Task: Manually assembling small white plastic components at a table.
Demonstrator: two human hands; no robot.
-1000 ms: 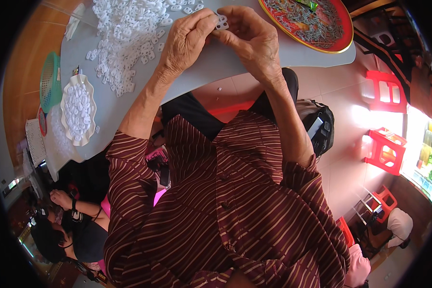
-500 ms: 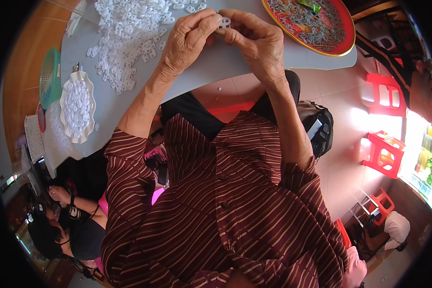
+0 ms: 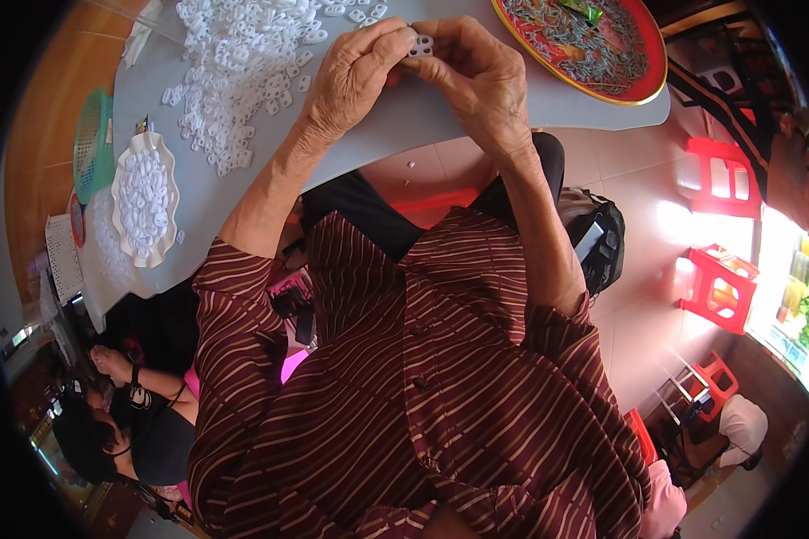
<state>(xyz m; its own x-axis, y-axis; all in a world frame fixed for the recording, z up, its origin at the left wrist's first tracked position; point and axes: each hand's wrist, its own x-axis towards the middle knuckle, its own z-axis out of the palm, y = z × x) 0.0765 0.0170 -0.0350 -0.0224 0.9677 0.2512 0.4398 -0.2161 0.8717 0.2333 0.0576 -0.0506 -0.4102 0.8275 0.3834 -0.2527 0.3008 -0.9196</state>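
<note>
Between my two hands, over the table's near edge, is a small white plastic piece with holes [image 3: 421,46]. My left hand [image 3: 358,72] pinches it from one side, thumb bent over the fingers. My right hand [image 3: 478,79] closes on its other side with thumb and forefinger. Whether anything smaller sits between the fingertips is hidden. To the left of my hands spreads a big heap of similar white plastic pieces [image 3: 234,63]. On the right lies a round red tray with a gold rim [image 3: 654,79], holding many small grey metal parts and a green wrapper.
A wavy-edged white dish [image 3: 173,216] of white pieces stands on the grey table [image 3: 270,162] at left, beside a green basket [image 3: 93,148]. Red stools [image 3: 721,286] and a dark backpack [image 3: 602,238] are on the floor at right. Another person [image 3: 157,431] sits at lower left.
My right hand has shifted slightly left, its fingers curling closer around the white piece. The left hand stays almost still.
</note>
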